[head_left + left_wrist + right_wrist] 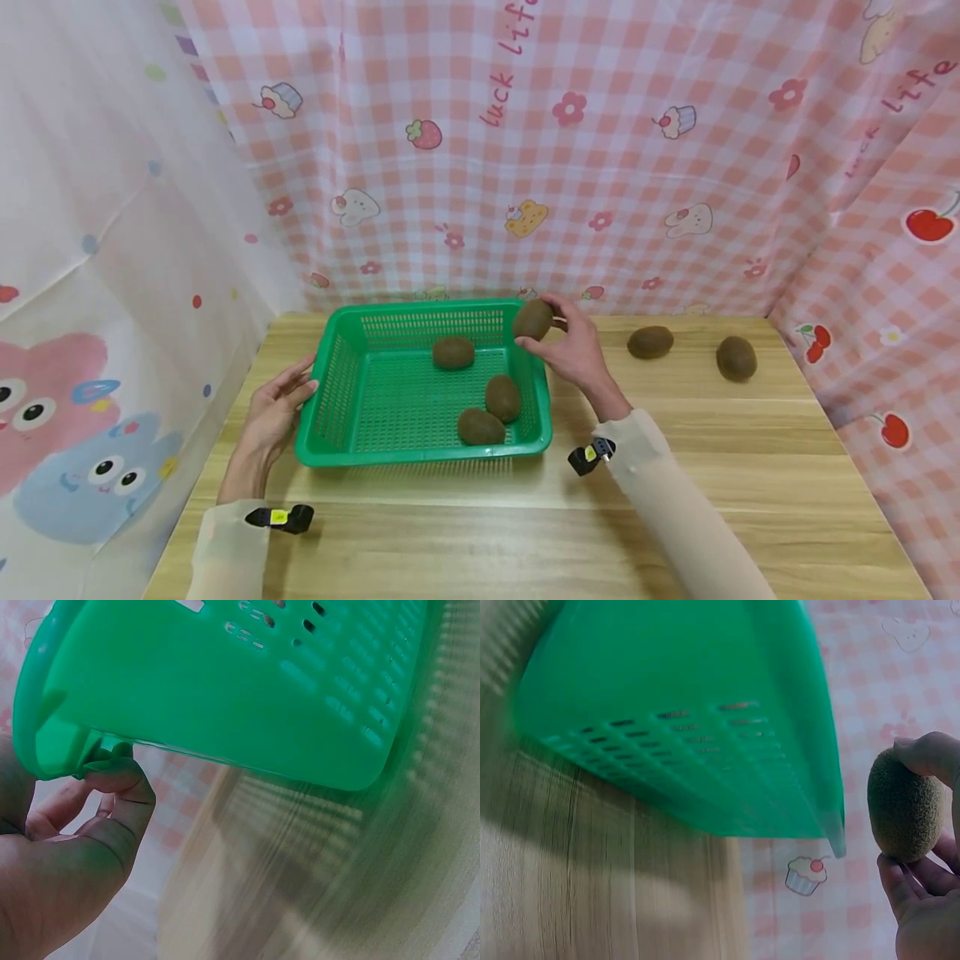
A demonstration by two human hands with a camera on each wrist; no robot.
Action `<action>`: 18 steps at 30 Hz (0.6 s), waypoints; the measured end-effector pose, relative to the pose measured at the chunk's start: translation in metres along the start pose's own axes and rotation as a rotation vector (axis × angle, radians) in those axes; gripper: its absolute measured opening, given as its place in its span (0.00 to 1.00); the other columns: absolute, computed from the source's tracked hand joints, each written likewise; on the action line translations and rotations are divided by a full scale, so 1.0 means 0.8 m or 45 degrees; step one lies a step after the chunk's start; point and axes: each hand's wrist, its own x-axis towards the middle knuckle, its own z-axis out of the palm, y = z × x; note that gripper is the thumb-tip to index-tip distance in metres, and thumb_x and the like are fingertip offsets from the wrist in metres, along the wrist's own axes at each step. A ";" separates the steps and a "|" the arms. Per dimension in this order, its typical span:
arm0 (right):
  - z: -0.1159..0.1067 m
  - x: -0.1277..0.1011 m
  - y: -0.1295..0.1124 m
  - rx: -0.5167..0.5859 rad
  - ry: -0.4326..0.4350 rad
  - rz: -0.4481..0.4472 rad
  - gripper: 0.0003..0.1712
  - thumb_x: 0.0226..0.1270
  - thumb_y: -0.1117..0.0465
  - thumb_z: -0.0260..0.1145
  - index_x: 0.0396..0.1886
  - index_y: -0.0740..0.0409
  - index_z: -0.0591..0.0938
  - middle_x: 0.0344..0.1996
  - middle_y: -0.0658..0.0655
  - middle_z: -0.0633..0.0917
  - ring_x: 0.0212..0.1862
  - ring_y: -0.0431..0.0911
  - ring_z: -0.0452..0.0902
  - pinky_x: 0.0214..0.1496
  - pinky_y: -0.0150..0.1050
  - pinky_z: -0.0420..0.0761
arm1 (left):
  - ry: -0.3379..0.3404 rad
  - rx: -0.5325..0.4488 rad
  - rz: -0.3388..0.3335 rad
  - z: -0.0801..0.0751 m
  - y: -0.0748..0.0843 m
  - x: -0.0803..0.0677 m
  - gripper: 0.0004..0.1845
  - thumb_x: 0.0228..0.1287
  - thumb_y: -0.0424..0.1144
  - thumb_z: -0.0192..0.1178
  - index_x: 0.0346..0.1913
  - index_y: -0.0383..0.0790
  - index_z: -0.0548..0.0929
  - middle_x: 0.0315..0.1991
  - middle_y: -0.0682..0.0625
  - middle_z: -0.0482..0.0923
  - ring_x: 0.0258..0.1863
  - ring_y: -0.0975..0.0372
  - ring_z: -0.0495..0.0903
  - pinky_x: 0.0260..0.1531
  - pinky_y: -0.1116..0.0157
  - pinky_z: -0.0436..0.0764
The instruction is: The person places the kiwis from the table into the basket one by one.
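Note:
A green plastic basket (423,457) with slotted walls sits on the wooden table. My left hand (273,410) pinches its left rim between thumb and fingers; the left wrist view shows the thumb (120,780) at the rim's edge. My right hand (576,348) holds a brown kiwi (533,321) above the basket's far right corner. In the right wrist view this kiwi (905,804) is gripped between thumb and fingertips, just outside the rim. Inside the basket lie three more kiwis: one toward the back (453,353) and two close together at the front right (502,397).
Two kiwis lie on the table to the right, one nearer (650,342) and one farther out (737,358). A pink checked cloth (465,183) hangs behind the table (480,542) and along its right side. A white printed cloth (135,250) hangs at the left.

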 end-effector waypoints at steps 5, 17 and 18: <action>0.009 0.000 -0.005 0.008 -0.011 -0.033 0.43 0.58 0.58 0.81 0.71 0.62 0.72 0.65 0.61 0.78 0.65 0.56 0.74 0.71 0.53 0.77 | -0.006 0.031 0.016 0.001 0.001 0.002 0.33 0.75 0.39 0.62 0.79 0.45 0.64 0.53 0.62 0.73 0.51 0.72 0.75 0.45 0.76 0.84; 0.034 -0.001 -0.026 0.000 -0.094 -0.037 0.44 0.58 0.54 0.81 0.72 0.58 0.72 0.66 0.58 0.78 0.66 0.54 0.75 0.70 0.50 0.78 | 0.013 -0.048 -0.010 0.001 -0.002 0.001 0.33 0.74 0.37 0.62 0.79 0.45 0.65 0.52 0.61 0.74 0.50 0.71 0.76 0.45 0.75 0.85; 0.035 -0.001 -0.027 0.000 -0.100 -0.038 0.44 0.58 0.54 0.81 0.72 0.58 0.72 0.65 0.58 0.79 0.66 0.54 0.75 0.70 0.50 0.78 | 0.014 -0.043 -0.007 0.002 -0.002 0.001 0.33 0.74 0.37 0.62 0.79 0.45 0.65 0.52 0.61 0.74 0.50 0.71 0.76 0.45 0.75 0.85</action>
